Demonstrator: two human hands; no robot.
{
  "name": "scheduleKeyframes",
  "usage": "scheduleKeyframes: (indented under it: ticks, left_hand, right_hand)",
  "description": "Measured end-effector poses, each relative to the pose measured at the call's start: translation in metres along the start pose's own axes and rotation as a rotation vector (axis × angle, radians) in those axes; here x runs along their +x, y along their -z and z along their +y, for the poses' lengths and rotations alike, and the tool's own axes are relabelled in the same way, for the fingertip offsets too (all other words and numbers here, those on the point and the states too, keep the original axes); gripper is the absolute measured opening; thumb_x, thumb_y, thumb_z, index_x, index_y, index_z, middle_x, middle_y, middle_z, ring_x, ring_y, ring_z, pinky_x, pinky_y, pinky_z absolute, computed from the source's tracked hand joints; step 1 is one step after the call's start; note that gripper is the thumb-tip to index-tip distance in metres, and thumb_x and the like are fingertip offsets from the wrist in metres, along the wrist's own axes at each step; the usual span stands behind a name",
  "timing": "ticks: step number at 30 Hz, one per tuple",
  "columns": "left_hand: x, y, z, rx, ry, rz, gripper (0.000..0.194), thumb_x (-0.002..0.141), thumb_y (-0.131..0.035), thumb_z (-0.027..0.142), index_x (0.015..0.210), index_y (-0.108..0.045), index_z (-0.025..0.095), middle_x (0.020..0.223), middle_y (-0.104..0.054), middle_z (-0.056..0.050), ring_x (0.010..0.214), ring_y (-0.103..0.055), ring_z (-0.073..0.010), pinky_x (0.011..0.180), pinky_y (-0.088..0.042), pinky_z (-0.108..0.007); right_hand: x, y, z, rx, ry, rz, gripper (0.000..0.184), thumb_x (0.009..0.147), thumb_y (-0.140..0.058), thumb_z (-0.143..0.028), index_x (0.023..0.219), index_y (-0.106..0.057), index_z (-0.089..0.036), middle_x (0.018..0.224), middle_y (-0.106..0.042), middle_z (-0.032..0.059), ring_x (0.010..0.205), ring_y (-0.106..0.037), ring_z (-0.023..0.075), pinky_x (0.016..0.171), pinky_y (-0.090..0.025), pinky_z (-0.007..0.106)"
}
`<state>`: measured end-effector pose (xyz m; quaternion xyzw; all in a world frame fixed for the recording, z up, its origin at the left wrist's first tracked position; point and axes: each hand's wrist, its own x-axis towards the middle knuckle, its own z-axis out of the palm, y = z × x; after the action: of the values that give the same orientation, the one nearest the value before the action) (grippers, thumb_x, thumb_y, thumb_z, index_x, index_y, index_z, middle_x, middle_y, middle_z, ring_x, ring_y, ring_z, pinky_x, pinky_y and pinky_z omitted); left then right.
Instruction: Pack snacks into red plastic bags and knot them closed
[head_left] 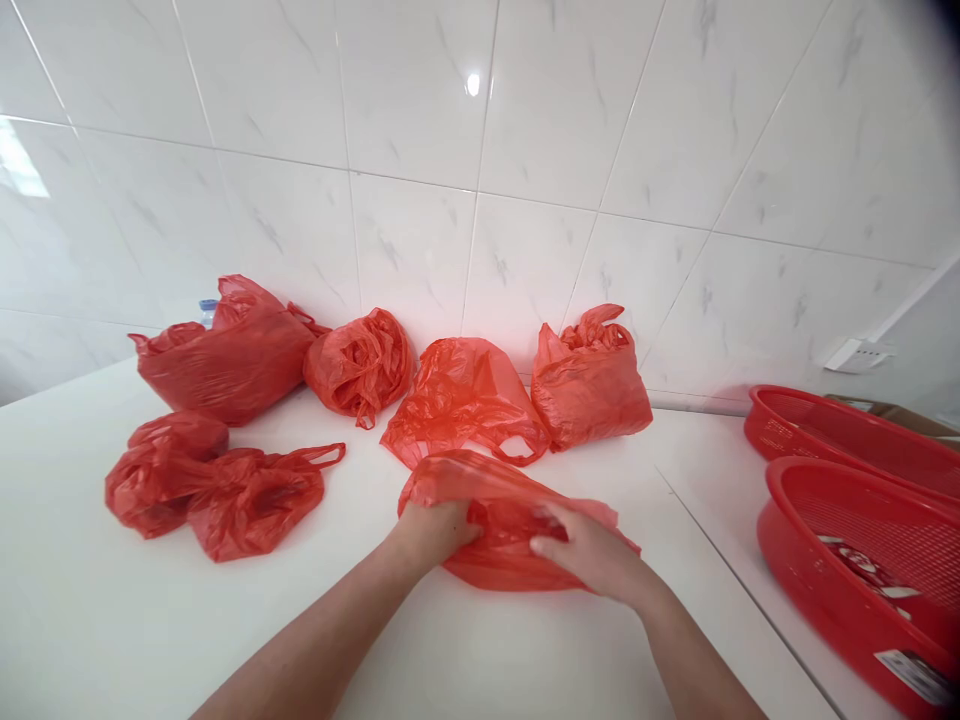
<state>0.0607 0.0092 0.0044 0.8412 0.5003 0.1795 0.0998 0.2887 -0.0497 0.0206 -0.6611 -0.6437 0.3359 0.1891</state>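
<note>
In front of me a red plastic bag point(502, 570) lies on the white table, its mouth spread toward me. My left hand point(439, 530) grips the bag's left side. Its thumb shows, while the plastic covers its other fingers. At the right side of the mouth is my right hand point(585, 550), with thumb and fingers apart and the fingertips blurred among the folds. What lies inside the bag is hidden. Just behind it rests a flattened red bag point(465, 400) with a loop handle, and beside that a fuller red bag point(592, 395) leans near the wall.
A large red bag point(225, 360), a rounded red bag point(360, 365) and knotted red bundles point(255, 500) sit to the left. A blue bottle cap point(208, 305) pokes up behind. Red plastic baskets point(795, 530) stand at right. White tiled wall point(412, 240) closes off the back.
</note>
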Motion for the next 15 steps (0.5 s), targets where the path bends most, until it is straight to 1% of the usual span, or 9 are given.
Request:
scheduleKeyframes:
  ticks: [2,3,6,8,10,12,13,15]
  left_hand:
    - [-0.002,0.004,-0.001,-0.036,0.022,-0.057,0.044,0.064,-0.063,0.032,0.107,-0.057,0.023,0.106,-0.065,-0.007,0.093,-0.061,-0.0296,0.071,-0.049,-0.036]
    - [-0.003,0.005,-0.001,-0.059,0.013,-0.089,0.048,0.063,-0.064,0.032,0.109,-0.057,0.025,0.104,-0.066,-0.005,0.089,-0.062,-0.0274,0.066,-0.049,-0.033]
    - [-0.006,0.007,0.001,-0.140,-0.063,-0.202,0.055,0.060,-0.066,0.031,0.114,-0.055,0.031,0.095,-0.068,0.001,0.076,-0.064,-0.0215,0.058,-0.047,-0.026]
    - [-0.006,0.005,0.003,-0.190,-0.105,-0.236,0.053,0.062,-0.065,0.032,0.114,-0.056,0.031,0.094,-0.069,0.001,0.078,-0.064,-0.0215,0.061,-0.048,-0.027]
    - [-0.004,0.003,0.004,-0.200,-0.110,-0.193,0.047,0.066,-0.064,0.039,0.112,-0.059,0.029,0.095,-0.069,-0.001,0.082,-0.064,-0.0231,0.066,-0.048,-0.028]
    - [-0.002,0.000,0.004,-0.184,-0.090,-0.112,0.038,0.073,-0.059,0.045,0.106,-0.061,0.027,0.093,-0.069,-0.002,0.084,-0.064,-0.0231,0.068,-0.047,-0.029]
    - [-0.001,-0.001,0.004,-0.175,-0.079,-0.071,0.033,0.077,-0.055,0.044,0.103,-0.062,0.027,0.092,-0.069,-0.002,0.083,-0.063,-0.0222,0.068,-0.046,-0.029]
    - [0.000,-0.003,0.002,-0.177,-0.060,0.001,0.024,0.083,-0.047,0.038,0.098,-0.062,0.026,0.090,-0.069,-0.001,0.080,-0.063,-0.0191,0.068,-0.045,-0.028]
  right_hand:
    - [0.012,0.006,0.012,0.167,-0.034,0.046,0.048,0.083,-0.051,-0.053,0.119,-0.057,-0.021,0.117,-0.061,0.0079,0.099,-0.059,0.0213,0.080,-0.045,0.031]
    - [0.017,0.009,0.018,0.261,-0.039,0.035,0.048,0.084,-0.048,-0.055,0.116,-0.058,-0.020,0.111,-0.064,0.0084,0.093,-0.060,0.0196,0.079,-0.045,0.031]
    - [0.028,0.015,0.033,0.524,-0.063,-0.080,0.048,0.085,-0.047,-0.056,0.111,-0.059,-0.017,0.098,-0.068,0.0084,0.076,-0.060,0.0149,0.069,-0.044,0.028]
    - [0.030,0.019,0.042,0.616,-0.058,-0.161,0.045,0.085,-0.050,-0.055,0.105,-0.061,-0.015,0.096,-0.068,0.0094,0.072,-0.059,0.0134,0.065,-0.042,0.026]
    - [0.029,0.024,0.049,0.647,-0.028,-0.232,0.042,0.084,-0.053,-0.053,0.100,-0.063,-0.015,0.098,-0.068,0.0099,0.070,-0.058,0.0122,0.063,-0.041,0.024]
    - [0.027,0.029,0.054,0.662,-0.020,-0.269,0.042,0.084,-0.053,-0.052,0.102,-0.062,-0.016,0.099,-0.068,0.0094,0.066,-0.057,0.0112,0.058,-0.040,0.023]
    - [0.027,0.031,0.056,0.677,-0.027,-0.271,0.043,0.084,-0.053,-0.053,0.106,-0.061,-0.017,0.099,-0.068,0.0090,0.065,-0.057,0.0112,0.056,-0.040,0.023]
    - [0.027,0.033,0.059,0.716,-0.053,-0.247,0.046,0.084,-0.051,-0.054,0.114,-0.056,-0.020,0.099,-0.067,0.0086,0.066,-0.059,0.0128,0.056,-0.042,0.024]
